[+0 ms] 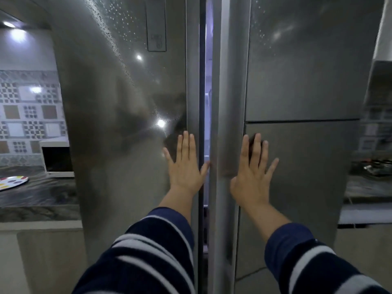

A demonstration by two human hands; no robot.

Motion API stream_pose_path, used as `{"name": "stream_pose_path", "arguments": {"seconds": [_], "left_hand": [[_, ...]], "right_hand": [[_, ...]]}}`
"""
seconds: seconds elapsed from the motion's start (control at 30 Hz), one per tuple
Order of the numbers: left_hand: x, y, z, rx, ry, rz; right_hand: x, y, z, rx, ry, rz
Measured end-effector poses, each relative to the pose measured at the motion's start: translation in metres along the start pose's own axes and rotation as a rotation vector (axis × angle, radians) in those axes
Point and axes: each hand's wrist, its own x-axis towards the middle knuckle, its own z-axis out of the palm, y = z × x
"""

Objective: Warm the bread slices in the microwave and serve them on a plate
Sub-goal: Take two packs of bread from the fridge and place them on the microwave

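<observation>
A tall steel side-by-side fridge fills the view. My left hand (185,164) lies flat, fingers spread, on the left door (127,124). My right hand (253,168) lies flat on the right door (297,155). A narrow gap between the doors (206,81) shows bluish light from inside. A white microwave (56,159) stands on the dark counter at the left, partly hidden by the fridge. A plate with coloured spots (12,182) lies on that counter at the far left. No bread is in view.
The dark marbled counter (42,196) runs left of the fridge under a patterned tile wall. On the right, another counter (369,187) carries a stove with some metal items.
</observation>
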Motion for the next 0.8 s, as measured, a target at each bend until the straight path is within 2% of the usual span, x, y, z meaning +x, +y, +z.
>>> {"name": "stream_pose_path", "arguments": {"seconds": [0.1, 0.2, 0.33, 0.5, 0.8], "left_hand": [[-0.030, 0.017, -0.021, -0.054, -0.065, 0.022], [-0.053, 0.033, -0.042, -0.093, -0.112, 0.089], [-0.076, 0.050, -0.068, -0.134, -0.140, 0.182], [-0.085, 0.073, -0.097, -0.191, -0.115, 0.253], [-0.100, 0.138, -0.099, -0.313, -0.134, 0.282]], "right_hand": [[-0.020, 0.009, -0.041, -0.043, 0.001, 0.051], [-0.036, 0.014, -0.078, -0.138, 0.123, -0.090], [-0.041, 0.015, -0.122, -0.162, 0.155, -0.233], [-0.047, 0.031, -0.155, -0.191, 0.121, 0.010], [-0.072, 0.108, -0.209, -0.344, 0.132, 0.115]]}}
